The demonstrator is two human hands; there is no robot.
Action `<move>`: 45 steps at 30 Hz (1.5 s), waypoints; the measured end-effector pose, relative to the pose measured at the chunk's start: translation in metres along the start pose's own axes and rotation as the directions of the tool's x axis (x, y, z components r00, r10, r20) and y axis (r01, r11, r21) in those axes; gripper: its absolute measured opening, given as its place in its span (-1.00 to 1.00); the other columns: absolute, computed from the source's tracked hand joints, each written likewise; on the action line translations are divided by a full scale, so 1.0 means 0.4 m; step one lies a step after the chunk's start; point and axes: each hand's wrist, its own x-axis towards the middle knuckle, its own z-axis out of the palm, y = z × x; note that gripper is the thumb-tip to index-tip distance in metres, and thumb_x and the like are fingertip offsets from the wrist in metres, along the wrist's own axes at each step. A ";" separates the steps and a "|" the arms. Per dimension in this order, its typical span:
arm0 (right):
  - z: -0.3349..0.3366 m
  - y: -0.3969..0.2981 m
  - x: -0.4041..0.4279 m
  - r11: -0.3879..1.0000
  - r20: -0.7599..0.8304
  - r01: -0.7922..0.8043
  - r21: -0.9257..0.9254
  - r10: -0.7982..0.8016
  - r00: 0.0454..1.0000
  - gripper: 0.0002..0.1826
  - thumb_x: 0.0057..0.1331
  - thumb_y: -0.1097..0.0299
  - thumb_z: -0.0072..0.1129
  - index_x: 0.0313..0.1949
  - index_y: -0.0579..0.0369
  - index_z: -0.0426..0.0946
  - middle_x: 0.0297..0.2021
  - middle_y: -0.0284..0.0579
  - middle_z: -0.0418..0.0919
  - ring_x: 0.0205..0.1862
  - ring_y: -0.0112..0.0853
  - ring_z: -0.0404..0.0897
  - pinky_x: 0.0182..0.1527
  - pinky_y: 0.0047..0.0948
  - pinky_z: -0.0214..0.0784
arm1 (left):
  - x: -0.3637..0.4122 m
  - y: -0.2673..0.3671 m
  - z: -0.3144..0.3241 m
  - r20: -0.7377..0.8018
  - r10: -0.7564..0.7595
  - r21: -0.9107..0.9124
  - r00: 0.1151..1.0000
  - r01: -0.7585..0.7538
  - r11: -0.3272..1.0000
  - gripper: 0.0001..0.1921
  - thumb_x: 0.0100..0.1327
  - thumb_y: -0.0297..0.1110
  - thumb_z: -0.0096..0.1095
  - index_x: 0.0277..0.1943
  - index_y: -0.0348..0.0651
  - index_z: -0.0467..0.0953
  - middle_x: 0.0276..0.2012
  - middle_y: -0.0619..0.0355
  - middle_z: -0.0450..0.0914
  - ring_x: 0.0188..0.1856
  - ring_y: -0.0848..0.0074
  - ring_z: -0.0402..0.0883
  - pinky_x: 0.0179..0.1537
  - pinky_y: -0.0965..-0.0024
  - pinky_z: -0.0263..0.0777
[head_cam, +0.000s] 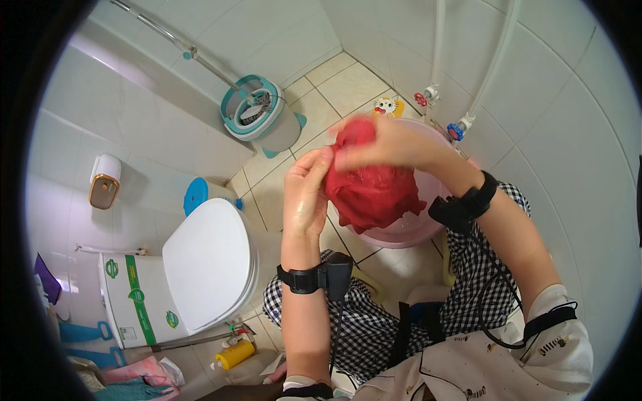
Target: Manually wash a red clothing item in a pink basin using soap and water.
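Note:
A piece of wet-looking red cloth (376, 195) hangs bunched from my hands over a pink plastic basin (401, 238) on the tiled floor. My left hand (311, 180) pinches the cloth's left edge between thumb and fingers. Blurred by motion, my right hand (381, 145) is at the cloth's upper part, with some red fabric between its thumb and fingers; how firmly it holds is unclear. The cloth hides much of the basin's inside. Both wrists carry black straps with small devices and cables.
A mop bucket (278, 125) with a mop stands at the upper left. A toilet with closed lid (208, 265) and a blue-lidded bin (195, 196) are on the left. Pipe valves with a red handle (420, 99) and a blue handle (455, 132) sit behind the basin. A yellow bottle (234, 355) lies lower left.

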 end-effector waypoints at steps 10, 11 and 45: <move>-0.062 -0.044 0.018 0.908 -0.049 0.035 0.418 -0.016 0.999 -0.82 0.16 0.33 0.01 -0.39 0.18 0.49 -0.45 -0.19 0.55 -0.42 -0.44 0.53 -0.29 -0.50 0.39 | -0.014 0.011 -0.007 0.060 -0.052 0.465 0.997 0.018 0.885 -0.74 0.14 -0.42 0.28 -0.11 -0.27 0.49 -0.40 0.19 0.60 -0.45 0.73 0.46 -0.40 0.65 0.32; -0.095 -0.036 0.032 0.853 -0.067 0.015 0.522 0.023 0.997 -0.83 0.20 0.36 -0.08 -0.42 0.17 0.46 -0.48 -0.19 0.53 -0.45 -0.44 0.52 -0.35 -0.46 0.41 | -0.006 -0.012 0.003 0.079 -0.074 0.523 0.994 0.022 0.852 -0.75 0.16 -0.39 0.26 -0.10 -0.23 0.48 -0.38 0.24 0.59 -0.39 0.72 0.47 -0.37 0.66 0.29; -0.019 -0.006 0.016 0.985 -0.376 0.165 0.041 -0.138 0.916 -0.85 0.14 0.44 0.16 -0.30 0.17 0.44 -0.38 -0.20 0.53 -0.33 -0.47 0.54 -0.23 -0.48 0.41 | 0.040 -0.107 0.032 -0.413 0.332 0.024 0.848 -0.354 0.935 -0.70 0.41 -0.17 -0.15 -0.28 -0.23 0.40 -0.35 0.19 0.51 -0.32 0.53 0.48 -0.26 0.42 0.40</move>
